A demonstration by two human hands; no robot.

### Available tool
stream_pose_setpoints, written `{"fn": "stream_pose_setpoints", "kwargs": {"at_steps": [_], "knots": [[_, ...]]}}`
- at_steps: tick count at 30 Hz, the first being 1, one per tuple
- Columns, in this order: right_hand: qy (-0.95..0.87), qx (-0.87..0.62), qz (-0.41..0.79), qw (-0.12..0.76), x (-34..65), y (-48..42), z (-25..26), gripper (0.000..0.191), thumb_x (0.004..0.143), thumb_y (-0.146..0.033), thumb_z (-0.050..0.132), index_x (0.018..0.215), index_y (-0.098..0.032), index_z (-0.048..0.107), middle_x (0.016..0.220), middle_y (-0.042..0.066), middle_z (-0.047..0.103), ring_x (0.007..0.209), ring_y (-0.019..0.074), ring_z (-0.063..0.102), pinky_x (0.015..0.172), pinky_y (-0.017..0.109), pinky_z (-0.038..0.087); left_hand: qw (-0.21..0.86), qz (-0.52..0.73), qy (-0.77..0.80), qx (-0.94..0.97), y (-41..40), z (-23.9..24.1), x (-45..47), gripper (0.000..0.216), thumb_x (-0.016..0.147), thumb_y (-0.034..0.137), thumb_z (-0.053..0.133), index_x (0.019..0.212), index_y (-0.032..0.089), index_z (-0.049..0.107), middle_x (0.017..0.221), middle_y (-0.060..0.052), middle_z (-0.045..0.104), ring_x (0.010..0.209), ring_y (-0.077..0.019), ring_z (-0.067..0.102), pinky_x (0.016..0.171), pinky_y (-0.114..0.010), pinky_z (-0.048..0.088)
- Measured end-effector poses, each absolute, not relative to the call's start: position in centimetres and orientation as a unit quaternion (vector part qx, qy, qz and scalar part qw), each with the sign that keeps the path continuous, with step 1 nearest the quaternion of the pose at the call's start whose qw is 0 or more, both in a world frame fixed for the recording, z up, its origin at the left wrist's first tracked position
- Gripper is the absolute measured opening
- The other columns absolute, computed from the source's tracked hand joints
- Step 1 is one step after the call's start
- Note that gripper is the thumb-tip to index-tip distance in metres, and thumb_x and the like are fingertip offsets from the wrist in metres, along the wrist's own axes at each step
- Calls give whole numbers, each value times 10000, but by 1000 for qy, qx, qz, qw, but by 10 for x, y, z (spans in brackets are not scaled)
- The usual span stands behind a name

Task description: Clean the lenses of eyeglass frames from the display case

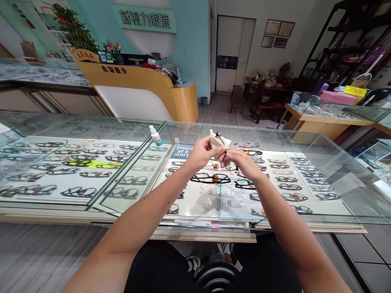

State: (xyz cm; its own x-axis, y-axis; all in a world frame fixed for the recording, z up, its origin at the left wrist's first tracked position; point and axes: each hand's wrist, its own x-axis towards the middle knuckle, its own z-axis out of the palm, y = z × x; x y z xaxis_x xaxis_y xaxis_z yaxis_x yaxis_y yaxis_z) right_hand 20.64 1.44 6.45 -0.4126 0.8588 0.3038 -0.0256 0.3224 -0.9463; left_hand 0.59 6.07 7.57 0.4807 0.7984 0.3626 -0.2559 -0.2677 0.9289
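Above the glass display case, my left hand (202, 154) is closed around a pale cleaning cloth (216, 140). The cloth is folded about a pair of dark-framed eyeglasses (226, 141), partly hidden by cloth and fingers. My right hand (242, 161) pinches the same eyeglasses from the other side, its fingertips nearly touching those of the left. Just below the hands, a pair of black-framed glasses (210, 178) with an orange tag shows in the case area. To the left, a white spray bottle (156, 136) with a blue-and-pink label stands on the glass.
Rows of eyeglasses (81, 162) lie under the glass to the left and more (287, 179) to the right. The case's wooden front edge (201, 235) runs near my knees. Beyond stand a yellow service counter (146, 83) and another display case (320, 112).
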Motion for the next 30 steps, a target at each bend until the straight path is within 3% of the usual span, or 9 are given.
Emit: {"fn": "stream_pose_setpoints", "kwargs": {"at_steps": [4,7,14,19,30], "knots": [[-691,-303,494,433,206,10,71,419,1056,-574,639,911,-213,795,852,39,746,850,227,623,878,384,478,569,483,223,628,54,75,11,591,858,733,916,930,219,633,558,27,671,456,-210,682,503,-311,516],[-694,-311,480,438,206,12,70,424,1048,-583,643,900,-210,781,832,33,739,840,219,628,881,378,481,540,520,246,615,58,71,13,662,780,776,951,874,184,672,627,-8,717,533,-174,683,552,-287,518],[-671,-331,467,472,202,18,61,411,1030,-582,638,915,-211,770,808,31,729,823,210,597,867,371,461,575,546,248,557,75,64,10,658,634,600,1102,939,148,734,808,-31,773,703,-145,691,695,-275,563],[-650,-305,494,490,204,19,59,399,1026,-575,657,916,-209,772,808,31,736,819,210,617,845,368,447,616,468,169,611,67,72,10,614,737,488,1076,1093,183,680,758,-1,764,636,-186,738,673,-313,608],[-665,-278,534,443,198,13,65,462,1009,-642,709,926,-197,800,831,38,729,804,202,607,841,366,477,576,495,207,616,49,76,14,580,888,724,891,876,212,618,500,21,644,411,-221,676,445,-301,535]]}}
